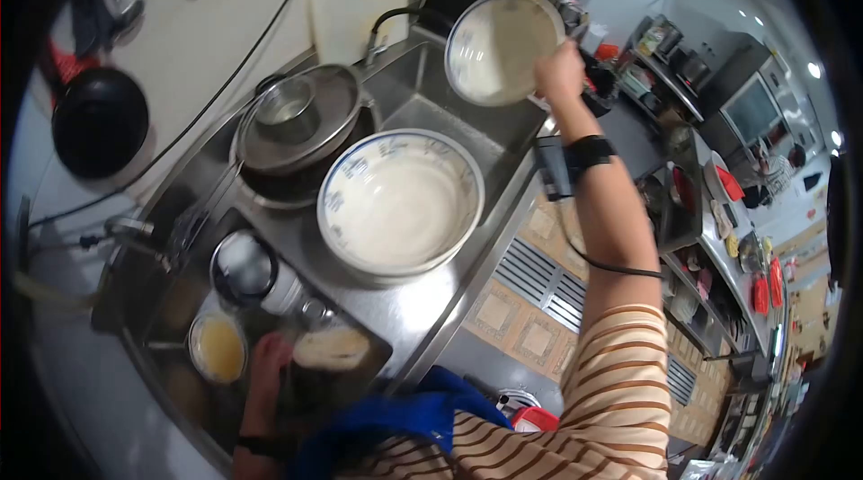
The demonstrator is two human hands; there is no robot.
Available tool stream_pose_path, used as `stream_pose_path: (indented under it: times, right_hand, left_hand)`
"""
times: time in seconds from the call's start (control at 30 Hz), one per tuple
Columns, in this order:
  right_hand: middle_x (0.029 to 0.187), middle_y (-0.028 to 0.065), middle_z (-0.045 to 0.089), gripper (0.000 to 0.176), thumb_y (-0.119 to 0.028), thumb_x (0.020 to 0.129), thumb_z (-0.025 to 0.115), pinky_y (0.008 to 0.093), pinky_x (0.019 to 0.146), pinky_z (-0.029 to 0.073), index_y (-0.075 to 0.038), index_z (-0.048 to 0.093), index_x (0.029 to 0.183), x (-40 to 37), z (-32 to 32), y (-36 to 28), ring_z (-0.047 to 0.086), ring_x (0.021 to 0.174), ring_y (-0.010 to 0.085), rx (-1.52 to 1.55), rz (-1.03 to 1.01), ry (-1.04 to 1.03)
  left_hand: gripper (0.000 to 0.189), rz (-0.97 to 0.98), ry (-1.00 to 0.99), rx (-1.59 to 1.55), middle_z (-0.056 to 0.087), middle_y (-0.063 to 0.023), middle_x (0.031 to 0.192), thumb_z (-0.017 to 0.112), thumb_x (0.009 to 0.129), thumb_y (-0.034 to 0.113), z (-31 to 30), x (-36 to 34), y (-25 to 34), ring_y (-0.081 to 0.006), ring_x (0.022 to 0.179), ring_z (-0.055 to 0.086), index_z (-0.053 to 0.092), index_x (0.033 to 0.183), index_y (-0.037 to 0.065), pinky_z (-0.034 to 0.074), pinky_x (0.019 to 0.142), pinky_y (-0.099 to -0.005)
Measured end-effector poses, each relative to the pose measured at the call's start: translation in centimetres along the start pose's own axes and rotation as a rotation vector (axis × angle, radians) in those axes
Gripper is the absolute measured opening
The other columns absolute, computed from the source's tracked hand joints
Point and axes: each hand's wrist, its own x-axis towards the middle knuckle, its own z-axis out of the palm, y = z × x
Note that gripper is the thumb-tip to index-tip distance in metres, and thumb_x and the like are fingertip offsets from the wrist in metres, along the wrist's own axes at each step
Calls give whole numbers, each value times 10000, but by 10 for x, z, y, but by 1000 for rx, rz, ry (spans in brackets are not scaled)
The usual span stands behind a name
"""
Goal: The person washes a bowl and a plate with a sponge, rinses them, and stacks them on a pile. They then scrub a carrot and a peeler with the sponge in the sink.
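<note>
My right hand (559,75) grips the rim of a white bowl with a blue edge (503,48), tilted above the right sink basin (463,125). My left hand (272,356) is low in the left sink basin, partly blurred, and its fingers are hard to make out. Just right of it lies a pale oblong item (333,349); on its left is a bowl of yellowish content (218,348). A stack of large white bowls with blue patterns (402,203) stands on the steel counter between the basins.
Metal pans and a small pot (286,107) are piled behind the bowl stack. A dark-rimmed pot (244,268) sits in the left basin near the faucet (135,233). A black frying pan (100,122) hangs on the wall. Shelves (665,75) stand across the aisle.
</note>
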Motion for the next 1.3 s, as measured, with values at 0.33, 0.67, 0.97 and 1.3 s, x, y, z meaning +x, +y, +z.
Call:
stream_pose_path:
  times: [0.33, 0.67, 0.97, 1.3]
  right_hand:
    - [653, 79, 536, 170, -38, 704, 496, 257, 359, 430, -10, 503, 871, -181, -71, -149, 545, 480, 164, 905, -76, -750]
    - [824, 135, 620, 450, -137, 795, 614, 210, 477, 486, 54, 424, 1155, -462, 76, -148, 622, 598, 168, 974, 328, -2079]
    - [1433, 211, 104, 477, -317, 883, 418, 687, 910, 190, -290, 302, 1345, -586, 174, -61, 183, 1266, 474, -398, -1535, -1397]
    - [1137, 246, 487, 316, -185, 794, 482, 476, 707, 477, -128, 478, 1105, -582, 240, -68, 577, 818, 401, 107, -1134, -1303]
  left_hand:
    - [928, 338, -516, -382, 310, -170, 1353, 557, 729, 607, 60, -68, 129, -315, 1241, 318, 165, 1372, 65, 279, 1008, -476]
    - [651, 217, 100, -871, 374, -142, 1318, 513, 779, 354, -35, -120, 51, -328, 1193, 389, 293, 1321, 69, 344, 957, -526]
    - [672, -108, 495, -413, 501, -109, 1111, 602, 676, 44, -72, -98, -14, -263, 959, 564, 318, 1282, 109, 551, 563, -346]
    - [862, -369, 342, -78, 467, -132, 1189, 634, 712, 127, -43, -20, -37, -265, 987, 531, 115, 1398, 182, 496, 733, -397]
